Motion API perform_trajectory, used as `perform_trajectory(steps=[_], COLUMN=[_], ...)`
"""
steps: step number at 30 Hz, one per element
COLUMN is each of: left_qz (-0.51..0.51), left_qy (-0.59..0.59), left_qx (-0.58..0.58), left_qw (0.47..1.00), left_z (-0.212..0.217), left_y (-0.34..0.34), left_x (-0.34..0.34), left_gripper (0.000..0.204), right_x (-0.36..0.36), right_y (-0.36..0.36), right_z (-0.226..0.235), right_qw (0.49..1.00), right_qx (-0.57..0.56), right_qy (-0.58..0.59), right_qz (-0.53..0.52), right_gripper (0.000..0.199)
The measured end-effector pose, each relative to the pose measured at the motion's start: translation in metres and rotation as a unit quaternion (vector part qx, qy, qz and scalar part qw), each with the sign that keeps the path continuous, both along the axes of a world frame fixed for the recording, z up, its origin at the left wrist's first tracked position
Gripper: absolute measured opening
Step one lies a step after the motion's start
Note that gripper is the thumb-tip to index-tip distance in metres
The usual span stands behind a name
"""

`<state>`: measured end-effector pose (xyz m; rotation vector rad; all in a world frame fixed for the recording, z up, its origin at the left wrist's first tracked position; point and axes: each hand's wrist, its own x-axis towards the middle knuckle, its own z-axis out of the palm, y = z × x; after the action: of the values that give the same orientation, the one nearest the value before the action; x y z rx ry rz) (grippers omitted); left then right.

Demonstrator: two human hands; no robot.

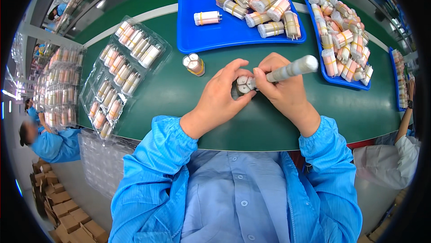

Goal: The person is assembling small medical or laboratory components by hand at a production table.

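Left hand (pixel 220 97) curled around a small bundle of three white-ended tubes (pixel 244 84), thumb and fingers closed on its sides, grip clenched on it just above the green tabletop (pixel 179 94). Right hand (pixel 280 91) closed around a pale grey pen-like tool (pixel 292 68), grip tight, thumb and forefinger pinching near the tip, barrel slanting up and to the right past the knuckles. Tool tip touching or nearly touching the bundle's end face; exact contact hidden between the fingertips. Only the three round ends of the bundle visible, body covered by the left palm and fingers.

Just beyond the left hand, a second banded bundle (pixel 194 64) standing upright on the tabletop, apart from both hands. Further back, a blue tray (pixel 197 36) with one bundle lying alone and a heap of yellow-banded bundles (pixel 258 2) piled at its right end. To the right, a second blue tray (pixel 345 81) filled with similar bundles, its far corner bent by the lens. On the left, clear blister trays (pixel 128 70) holding rows of single tubes, lower edge overhanging the tabletop. Stacked clear trays further left blurred and hard to read. Blue sleeves (pixel 152 171) entering from the lower edge. Another person's arm (pixel 406 117) cut off at the right rim.
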<state>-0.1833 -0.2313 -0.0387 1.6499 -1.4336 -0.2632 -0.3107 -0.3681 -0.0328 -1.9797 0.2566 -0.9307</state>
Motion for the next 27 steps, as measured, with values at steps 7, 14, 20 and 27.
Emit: perform_trajectory(steps=[7, 14, 20, 27], left_qz=[0.035, 0.0, -0.048, -0.055], left_qy=[0.0, 0.035, 0.086, 0.084], left_qx=[0.028, -0.019, 0.033, 0.041], left_qw=[0.999, 0.999, 0.995, 0.994], left_z=[-0.004, -0.01, -0.004, -0.007], left_y=[-0.001, -0.001, -0.001, -0.003], left_x=[0.0, -0.005, -0.005, -0.003], left_gripper=[0.06, 0.06, 0.068, 0.069], right_x=[-0.001, -0.005, -0.007, -0.004], right_y=[-0.004, -0.005, -0.009, -0.014], right_z=[-0.005, 0.002, 0.003, -0.005], right_qw=[0.999, 0.997, 0.998, 1.0], right_qx=[-0.019, 0.076, 0.052, -0.003], right_qy=[0.027, -0.025, -0.019, 0.016], right_qz=[-0.004, -0.02, 0.008, 0.0], right_gripper=[0.015, 0.015, 0.014, 0.014])
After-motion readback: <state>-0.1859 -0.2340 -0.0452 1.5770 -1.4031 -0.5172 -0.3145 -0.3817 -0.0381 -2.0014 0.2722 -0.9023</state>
